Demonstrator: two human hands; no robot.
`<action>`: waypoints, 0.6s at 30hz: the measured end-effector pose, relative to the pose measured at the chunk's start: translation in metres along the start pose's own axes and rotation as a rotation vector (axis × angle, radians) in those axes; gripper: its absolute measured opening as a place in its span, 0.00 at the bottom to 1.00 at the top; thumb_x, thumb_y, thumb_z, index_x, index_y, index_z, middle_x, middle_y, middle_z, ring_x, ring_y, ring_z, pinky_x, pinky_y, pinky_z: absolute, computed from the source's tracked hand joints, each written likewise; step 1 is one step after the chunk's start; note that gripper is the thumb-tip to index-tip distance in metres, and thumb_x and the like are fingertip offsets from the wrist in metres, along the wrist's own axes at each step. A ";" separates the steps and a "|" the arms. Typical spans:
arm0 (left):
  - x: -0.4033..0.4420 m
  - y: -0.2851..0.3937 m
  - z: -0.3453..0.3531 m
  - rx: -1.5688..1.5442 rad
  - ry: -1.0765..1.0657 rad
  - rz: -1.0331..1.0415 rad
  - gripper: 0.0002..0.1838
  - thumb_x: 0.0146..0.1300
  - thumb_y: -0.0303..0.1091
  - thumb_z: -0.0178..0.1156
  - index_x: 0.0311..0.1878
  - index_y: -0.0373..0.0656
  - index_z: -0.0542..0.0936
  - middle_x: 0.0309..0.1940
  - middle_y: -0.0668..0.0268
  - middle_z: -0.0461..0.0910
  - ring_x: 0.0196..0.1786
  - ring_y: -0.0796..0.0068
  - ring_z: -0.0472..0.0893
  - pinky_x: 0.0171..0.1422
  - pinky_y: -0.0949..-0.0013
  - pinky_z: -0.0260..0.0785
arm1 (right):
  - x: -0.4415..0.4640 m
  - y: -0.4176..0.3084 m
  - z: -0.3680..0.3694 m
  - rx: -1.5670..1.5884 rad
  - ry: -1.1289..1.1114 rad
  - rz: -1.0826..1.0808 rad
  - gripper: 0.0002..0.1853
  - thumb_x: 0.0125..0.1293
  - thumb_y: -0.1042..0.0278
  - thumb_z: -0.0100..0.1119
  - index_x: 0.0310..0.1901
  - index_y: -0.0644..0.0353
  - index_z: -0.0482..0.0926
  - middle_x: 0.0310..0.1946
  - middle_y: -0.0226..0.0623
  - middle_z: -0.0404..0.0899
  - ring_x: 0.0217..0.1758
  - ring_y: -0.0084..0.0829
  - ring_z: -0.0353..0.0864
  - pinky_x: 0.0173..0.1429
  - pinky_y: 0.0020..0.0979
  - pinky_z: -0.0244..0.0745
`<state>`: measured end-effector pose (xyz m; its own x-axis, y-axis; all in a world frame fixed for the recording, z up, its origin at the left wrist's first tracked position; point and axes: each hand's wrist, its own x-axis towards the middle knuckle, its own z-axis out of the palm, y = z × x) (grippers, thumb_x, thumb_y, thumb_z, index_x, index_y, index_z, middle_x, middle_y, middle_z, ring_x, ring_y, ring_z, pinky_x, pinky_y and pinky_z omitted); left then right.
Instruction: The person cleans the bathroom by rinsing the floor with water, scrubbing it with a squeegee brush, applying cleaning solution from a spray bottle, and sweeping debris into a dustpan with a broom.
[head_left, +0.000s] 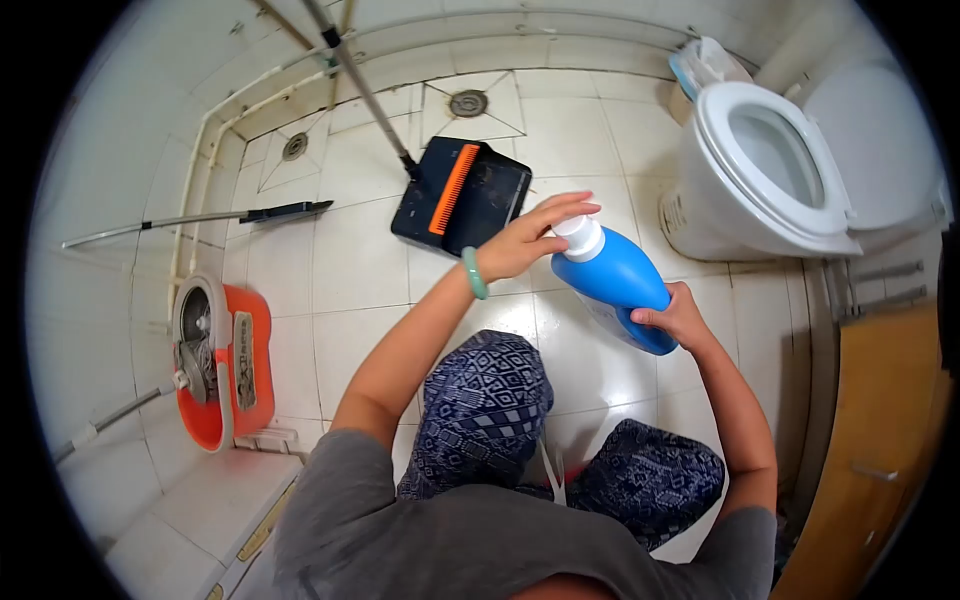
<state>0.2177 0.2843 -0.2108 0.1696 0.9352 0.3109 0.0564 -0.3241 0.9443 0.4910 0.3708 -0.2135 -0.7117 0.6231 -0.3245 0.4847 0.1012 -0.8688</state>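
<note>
A blue bottle (622,275) with a white cap (580,238) is held in the air, tilted with its cap toward the upper left. My right hand (676,318) is wrapped around its lower part, with the thumb across the front. At the cap is my left hand (528,238), its fingers bent over the top and its thumb at the side. A pale green bangle (474,273) circles my left wrist.
Beyond my left hand lies a black dustpan (500,190) with an orange comb edge. The toilet (705,170) stands at right, near a wooden cabinet (865,450). An orange mop bucket (258,350) and a squeegee (285,211) are at left.
</note>
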 end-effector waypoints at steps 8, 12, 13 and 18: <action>-0.024 -0.043 -0.010 -0.005 0.396 -0.096 0.22 0.57 0.26 0.51 0.57 0.43 0.70 0.50 0.64 0.69 0.51 0.73 0.68 0.58 0.72 0.59 | 0.028 -0.038 0.043 -0.078 0.066 0.149 0.25 0.40 0.51 0.70 0.27 0.70 0.78 0.18 0.38 0.77 0.18 0.23 0.74 0.24 0.24 0.71; -0.023 -0.042 -0.015 0.167 0.494 -0.334 0.21 0.55 0.30 0.55 0.55 0.43 0.71 0.44 0.64 0.69 0.47 0.74 0.69 0.50 0.73 0.63 | 0.037 -0.032 0.052 -0.140 0.079 0.196 0.27 0.39 0.49 0.70 0.26 0.70 0.78 0.16 0.39 0.76 0.16 0.24 0.73 0.23 0.24 0.70; -0.022 -0.039 -0.016 0.221 0.500 -0.561 0.23 0.54 0.31 0.56 0.56 0.43 0.70 0.44 0.64 0.69 0.46 0.74 0.69 0.48 0.72 0.64 | 0.038 -0.030 0.053 -0.160 0.083 0.183 0.27 0.39 0.48 0.70 0.25 0.70 0.78 0.16 0.39 0.75 0.16 0.24 0.74 0.23 0.24 0.70; -0.029 -0.056 -0.035 0.078 0.460 -0.345 0.28 0.51 0.25 0.58 0.58 0.46 0.64 0.49 0.61 0.69 0.56 0.65 0.67 0.52 0.64 0.65 | 0.043 -0.039 0.049 -0.223 0.070 0.218 0.28 0.38 0.47 0.70 0.24 0.70 0.77 0.15 0.39 0.75 0.15 0.26 0.74 0.22 0.25 0.70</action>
<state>0.1750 0.2801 -0.2691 -0.3157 0.9487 0.0176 0.1078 0.0174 0.9940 0.4162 0.3554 -0.2118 -0.5455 0.7001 -0.4607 0.7273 0.1223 -0.6754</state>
